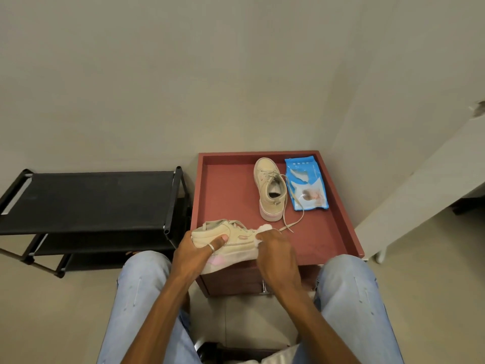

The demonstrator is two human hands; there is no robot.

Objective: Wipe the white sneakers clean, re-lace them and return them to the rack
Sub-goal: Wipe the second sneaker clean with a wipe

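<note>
A cream sneaker (236, 243) lies on its side at the near edge of the red cabinet top (225, 195). My left hand (196, 248) grips its heel end, thumb over the upper. My right hand (275, 248) holds a white wipe (263, 231) against the sneaker's toe end. The second cream sneaker (270, 190) stands upright farther back on the cabinet top, its loose lace (294, 219) trailing toward me. The black shoe rack (86, 200) stands to the left.
A blue wipes pack (305, 185) lies right of the second sneaker. The cabinet top has a raised rim. A white furniture edge (420, 206) runs along the right. My knees in light jeans flank the cabinet.
</note>
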